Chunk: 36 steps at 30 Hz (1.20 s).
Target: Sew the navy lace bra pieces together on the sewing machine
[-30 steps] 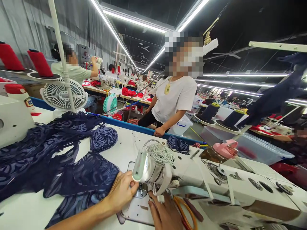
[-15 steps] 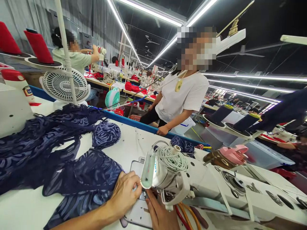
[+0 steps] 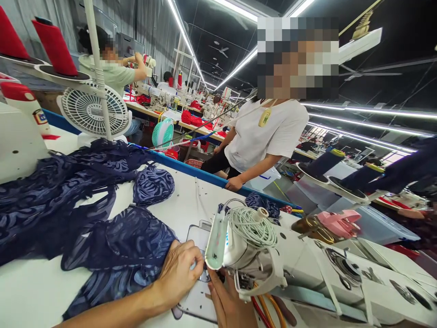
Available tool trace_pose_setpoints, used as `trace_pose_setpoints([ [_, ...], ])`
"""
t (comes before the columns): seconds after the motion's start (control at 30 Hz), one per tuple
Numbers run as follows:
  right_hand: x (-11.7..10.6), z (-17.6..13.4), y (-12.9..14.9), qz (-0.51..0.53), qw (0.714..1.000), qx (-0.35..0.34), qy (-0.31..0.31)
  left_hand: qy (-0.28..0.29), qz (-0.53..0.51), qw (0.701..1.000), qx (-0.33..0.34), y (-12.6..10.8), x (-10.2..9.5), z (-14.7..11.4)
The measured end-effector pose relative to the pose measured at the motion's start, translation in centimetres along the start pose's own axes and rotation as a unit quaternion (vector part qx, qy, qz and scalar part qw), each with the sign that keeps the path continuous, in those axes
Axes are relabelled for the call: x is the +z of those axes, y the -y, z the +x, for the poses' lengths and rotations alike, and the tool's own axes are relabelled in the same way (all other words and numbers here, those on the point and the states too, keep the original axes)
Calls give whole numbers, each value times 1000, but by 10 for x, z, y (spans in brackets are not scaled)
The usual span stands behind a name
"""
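Note:
My left hand (image 3: pixel 182 269) is closed, its curled fingers gripping the edge of a navy patterned bra (image 3: pixel 133 237) beside the needle area. The bra's cups and sheer bands spread leftward over the white table. My right hand (image 3: pixel 230 298) lies on the sewing machine's bed plate (image 3: pixel 196 303), under the machine head (image 3: pixel 235 246). Its visible fingers are stretched toward the presser foot, and part of the hand is hidden by the head. A second navy cup (image 3: pixel 153 184) lies just beyond, next to a heap of the same navy fabric (image 3: pixel 68 182).
A white fan (image 3: pixel 95 111) and red thread cones (image 3: pixel 56 48) stand at the left. Across the table's blue edge, a person in a white shirt (image 3: pixel 269 132) rests a hand on it. A pink-lidded bottle (image 3: pixel 337 223) and navy thread cones (image 3: pixel 321 161) are at right.
The view has shifted slightly, and the person opposite appears larger, with the head farther right. My hands and the bra keep nearly the same places at the machine.

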State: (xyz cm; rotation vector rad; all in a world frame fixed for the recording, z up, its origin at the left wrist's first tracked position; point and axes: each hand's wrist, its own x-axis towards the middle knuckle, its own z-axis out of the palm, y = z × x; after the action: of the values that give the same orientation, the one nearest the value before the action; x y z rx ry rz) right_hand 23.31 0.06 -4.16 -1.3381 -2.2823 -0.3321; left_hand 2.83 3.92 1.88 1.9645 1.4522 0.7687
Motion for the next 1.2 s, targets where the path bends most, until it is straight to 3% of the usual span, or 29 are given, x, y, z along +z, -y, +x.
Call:
trace_pose_setpoints([
  [0.17, -4, 1, 0, -55, 998, -9, 15, 1, -1, 1000, 1, 2, 2, 0],
  [0.83, 0, -3, -1, -79, 996, -27, 20, 0, -17, 1000, -1, 2, 4, 2],
  [1.2, 5, -6, -2, 3, 1000, -2, 3, -11, 0, 1000, 4, 4, 6, 2],
])
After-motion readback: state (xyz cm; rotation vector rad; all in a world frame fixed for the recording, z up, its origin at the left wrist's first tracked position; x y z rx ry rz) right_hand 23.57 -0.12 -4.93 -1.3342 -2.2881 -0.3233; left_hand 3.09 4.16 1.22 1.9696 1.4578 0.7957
